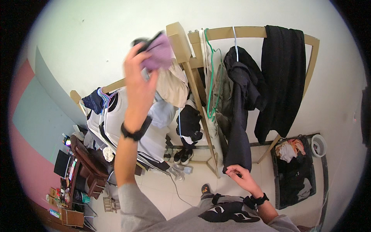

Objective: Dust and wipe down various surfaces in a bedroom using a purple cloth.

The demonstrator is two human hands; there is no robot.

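White wall [116,23], tan rack [249,32]. Left hand [139,77]: fingers curled round a blurred purple cloth [160,53], raised beside the rack. Right hand [243,179]: fingers pinching the lower end of a dark garment [237,123] on a white hanger [235,43]; hard tugging could slip it off.

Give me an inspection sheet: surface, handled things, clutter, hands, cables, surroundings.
Surface: pale tiled floor.
Handled things: purple-and-black item, blurred; dark garment on a pale hanger.
Clutter: shoes on the floor; open black case holding clothes.
Hands: left hand raised, gripping the purple-and-black item; right hand at the dark garment's lower end, grip unclear.
Cables: thin grey cable along the floor.
Surroundings: clothes rack, white wall, brown chair.
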